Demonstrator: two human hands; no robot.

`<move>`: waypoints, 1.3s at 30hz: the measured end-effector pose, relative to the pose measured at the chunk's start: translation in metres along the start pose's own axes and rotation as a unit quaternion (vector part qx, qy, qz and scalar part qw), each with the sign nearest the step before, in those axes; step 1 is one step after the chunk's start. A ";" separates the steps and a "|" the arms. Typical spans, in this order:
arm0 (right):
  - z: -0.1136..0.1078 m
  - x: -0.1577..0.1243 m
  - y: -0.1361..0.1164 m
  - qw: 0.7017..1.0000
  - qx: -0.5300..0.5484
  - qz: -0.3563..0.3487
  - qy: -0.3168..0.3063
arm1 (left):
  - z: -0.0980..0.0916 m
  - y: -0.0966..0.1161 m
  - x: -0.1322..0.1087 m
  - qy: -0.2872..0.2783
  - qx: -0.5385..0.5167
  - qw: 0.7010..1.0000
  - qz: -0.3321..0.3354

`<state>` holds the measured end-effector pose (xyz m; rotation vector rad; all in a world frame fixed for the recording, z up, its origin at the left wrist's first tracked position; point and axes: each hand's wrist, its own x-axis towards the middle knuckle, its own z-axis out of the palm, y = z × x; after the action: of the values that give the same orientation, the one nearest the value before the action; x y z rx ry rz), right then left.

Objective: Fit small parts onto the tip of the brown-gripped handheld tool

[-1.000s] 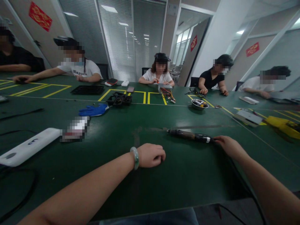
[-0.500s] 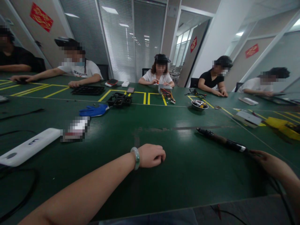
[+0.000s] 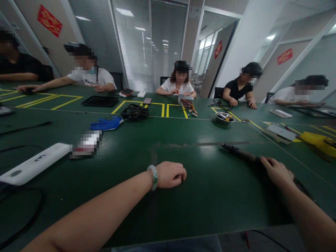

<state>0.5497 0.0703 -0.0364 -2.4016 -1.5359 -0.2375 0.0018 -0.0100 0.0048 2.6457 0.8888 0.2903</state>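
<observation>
My left hand [image 3: 172, 175], a green-and-white bangle on its wrist, rests on the green table [image 3: 199, 203] with its fingers curled and nothing visible in them. To the right, my right hand [image 3: 278, 171] is closed over the back part of a black electric screwdriver [image 3: 238, 152]. The tool's narrow tip points left and away from me. The hand hides its rear end, and a dark cable trails behind it under the forearm.
At left lie a long white device [image 3: 36, 162], a phone [image 3: 86, 143] and a blue glove [image 3: 107, 123]. Farther off are black plastic parts [image 3: 135, 111], a metal bowl [image 3: 225, 118] of small items, a white box [image 3: 280, 133] and a yellow item [image 3: 317, 143]. Several people sit across the table.
My right hand has moved forward and left, from the cable end of the electric screwdriver onto its body. My left hand has stayed in place. The view has shifted slightly.
</observation>
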 end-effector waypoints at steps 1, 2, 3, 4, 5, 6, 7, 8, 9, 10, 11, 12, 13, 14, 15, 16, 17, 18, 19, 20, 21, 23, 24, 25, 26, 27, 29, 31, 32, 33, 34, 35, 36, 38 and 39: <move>0.002 0.000 -0.006 1.000 0.005 0.000 -0.023 | 0.000 0.000 0.000 -0.001 0.001 1.000 -0.002; 0.003 0.000 -0.011 0.999 0.011 -0.003 -0.046 | 0.000 0.000 0.001 -0.003 0.002 1.000 -0.004; 0.004 0.000 -0.016 0.998 0.018 -0.009 -0.056 | 0.001 0.001 0.001 -0.005 0.002 1.000 -0.006; 0.004 -0.001 -0.022 0.998 0.027 -0.018 -0.055 | 0.001 0.001 0.002 -0.007 0.003 1.000 -0.008; 0.004 -0.002 -0.029 0.997 0.038 -0.032 -0.054 | 0.001 0.001 0.003 -0.010 0.003 1.000 -0.010; 0.004 -0.004 -0.038 0.996 0.051 -0.051 -0.051 | 0.000 0.001 0.003 -0.013 0.002 1.000 -0.011; 0.005 -0.006 -0.050 0.994 0.067 -0.075 -0.047 | 0.000 0.001 0.004 -0.016 0.000 1.000 -0.011; 0.005 -0.010 -0.066 0.990 0.084 -0.104 -0.043 | 0.000 0.001 0.004 -0.018 -0.002 1.000 -0.010; 0.005 -0.014 -0.084 0.985 0.102 -0.133 -0.041 | 0.000 0.002 0.005 -0.017 -0.002 1.000 -0.007; 0.005 -0.019 -0.106 0.978 0.118 -0.164 -0.044 | -0.001 0.002 0.005 -0.013 0.001 1.000 -0.002; 0.004 -0.026 -0.129 0.970 0.133 -0.195 -0.051 | -0.001 0.003 0.005 -0.004 0.007 1.000 0.003; 0.003 -0.035 -0.155 0.962 0.145 -0.224 -0.060 | -0.001 0.003 0.005 0.008 0.017 1.000 0.009; 0.001 -0.045 -0.181 0.953 0.154 -0.250 -0.072 | -0.002 0.004 0.005 0.023 0.027 0.999 0.016; -0.001 -0.057 -0.207 0.946 0.163 -0.270 -0.077 | -0.003 0.005 0.005 0.041 0.036 0.998 0.020; -0.004 -0.071 -0.233 0.938 0.170 -0.291 -0.085 | -0.004 0.007 0.004 0.062 0.045 0.997 0.021; -0.007 -0.086 -0.258 0.931 0.175 -0.306 -0.088 | -0.005 0.008 0.004 0.086 0.052 0.995 0.014; -0.010 -0.102 -0.280 0.924 0.178 -0.327 -0.090 | -0.006 0.009 0.003 0.115 0.058 0.992 0.000; -0.013 -0.119 -0.301 0.916 0.180 -0.346 -0.093 | -0.008 0.010 0.003 0.148 0.063 0.987 -0.023; -0.016 -0.135 -0.319 0.906 0.179 -0.370 -0.098 | -0.009 0.010 0.002 0.184 0.069 0.979 -0.052; -0.018 -0.149 -0.334 0.896 0.177 -0.395 -0.103 | -0.009 0.009 0.002 0.216 0.074 0.970 -0.083; -0.019 -0.162 -0.346 0.886 0.173 -0.417 -0.108 | -0.009 0.008 0.001 0.243 0.079 0.961 -0.111; -0.018 -0.182 -0.363 0.869 0.164 -0.453 -0.114 | -0.007 0.004 0.000 0.268 0.087 0.948 -0.151; -0.018 -0.188 -0.368 0.862 0.161 -0.466 -0.115 | -0.005 0.002 0.000 0.268 0.089 0.946 -0.161; -0.017 -0.191 -0.370 0.856 0.161 -0.477 -0.117 | -0.003 0.000 0.000 0.263 0.091 0.946 -0.166; -0.018 -0.193 -0.370 0.849 0.163 -0.489 -0.118 | -0.001 -0.002 0.000 0.258 0.092 0.947 -0.168; -0.019 -0.193 -0.369 0.842 0.169 -0.498 -0.119 | 0.001 -0.004 0.000 0.253 0.094 0.948 -0.169; -0.027 -0.188 -0.362 0.841 0.183 -0.498 -0.111 | 0.003 -0.008 0.000 0.249 0.099 0.948 -0.175; -0.041 -0.180 -0.350 0.862 0.188 -0.463 -0.087 | 0.004 -0.011 0.001 0.249 0.105 0.944 -0.188; -0.049 -0.175 -0.343 0.876 0.182 -0.440 -0.076 | 0.004 -0.013 0.001 0.248 0.107 0.943 -0.195; -0.056 -0.170 -0.335 0.890 0.169 -0.416 -0.075 | 0.003 -0.014 0.001 0.247 0.108 0.942 -0.200; -0.063 -0.164 -0.326 0.902 0.152 -0.396 -0.084 | 0.002 -0.015 0.001 0.245 0.108 0.942 -0.204; -0.068 -0.159 -0.318 0.910 0.133 -0.379 -0.103 | 0.002 -0.016 0.002 0.242 0.107 0.942 -0.207; -0.071 -0.154 -0.310 0.915 0.115 -0.365 -0.129 | 0.001 -0.017 0.002 0.238 0.105 0.942 -0.211; -0.072 -0.147 -0.298 0.916 0.086 -0.345 -0.186 | 0.000 -0.018 0.003 0.229 0.103 0.943 -0.220; -0.070 -0.145 -0.294 0.914 0.077 -0.339 -0.209 | 0.000 -0.018 0.003 0.225 0.103 0.942 -0.225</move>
<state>0.2224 0.0391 0.0314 -1.7814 -2.4417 0.2811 -0.0059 0.0059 -0.0016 2.4916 1.7173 0.7338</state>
